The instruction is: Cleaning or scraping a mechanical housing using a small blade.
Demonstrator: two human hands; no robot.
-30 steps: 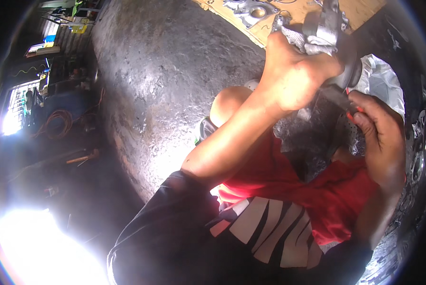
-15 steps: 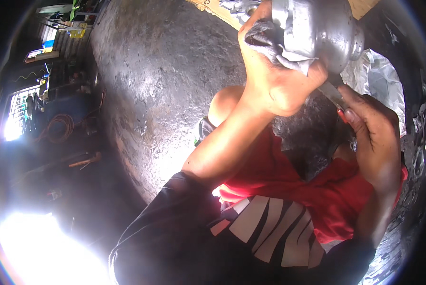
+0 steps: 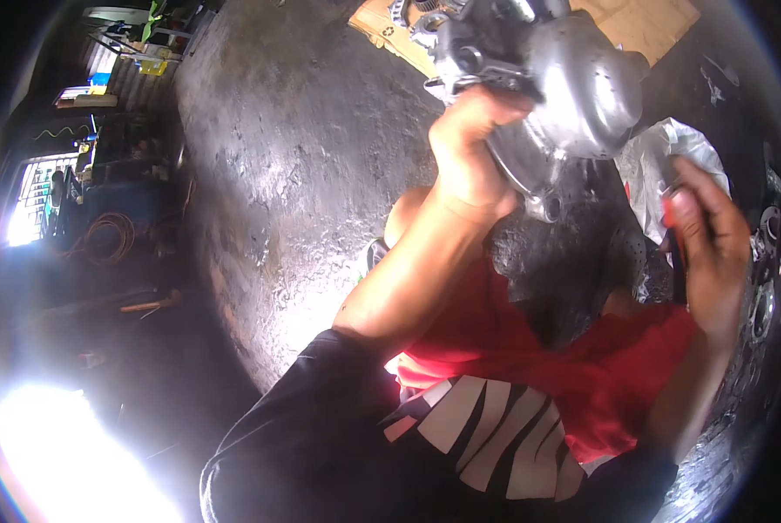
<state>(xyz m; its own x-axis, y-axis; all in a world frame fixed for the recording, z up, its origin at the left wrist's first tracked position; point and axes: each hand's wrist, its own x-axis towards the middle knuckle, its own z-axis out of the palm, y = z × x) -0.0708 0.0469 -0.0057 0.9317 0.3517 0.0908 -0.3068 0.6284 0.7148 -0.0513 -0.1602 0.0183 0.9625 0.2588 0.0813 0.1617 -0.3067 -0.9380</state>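
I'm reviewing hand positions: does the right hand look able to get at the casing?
Probably yes: the left hand holds the casing nearby and nothing seems to block the gap, though the right hand already grips a red tool.

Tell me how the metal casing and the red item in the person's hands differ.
Size: the metal casing is far bulkier than the red item.
Look: the casing is silvery grey with rounded bulges, while the red item shows bright colour but is partly covered and blurred.
Hold: the left hand grips the casing; the right hand holds the red item.
Shared: both are hand-held.
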